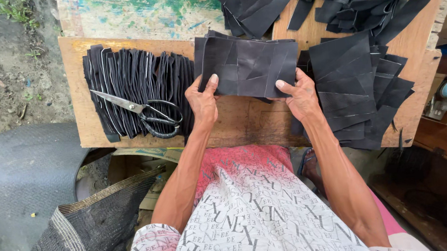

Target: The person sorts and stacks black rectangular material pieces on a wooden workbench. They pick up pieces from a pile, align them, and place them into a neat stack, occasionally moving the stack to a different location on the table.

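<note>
your left hand (202, 101) and your right hand (300, 96) each pinch one lower corner of a stack of black rubbery sheets (248, 65), thumbs on top and the other fingers tucked underneath, so both grips are closed on that stack. the stack sits at the middle of the wooden board (245, 126), its far edge resting on the wood and its near edge raised a little in your fingers. just to your left lies a row of folded black strips (135, 87) packed edge-up, with a pair of scissors (142, 109) lying across it, the handles near your left wrist. on your right a looser pile of cut black pieces (359, 93) fans out and hangs over the board's edge, and more offcuts (256, 1) lie at the far side. the sheets in your stack are not squared; corners stick out at the top left, so if you lift or tilt from the bottom corners alone, i judge the upper layers could slide and fan apart. a sweep of your left forearm could catch the scissor handles and drag them off the strips, or tip that upright row over. the right-hand pile looks poorly supported at the overhang, so a nudge from your right elbow or from the stack itself could send pieces down toward the floor. keep your grip even on both sides, or the stack may twist.
</note>
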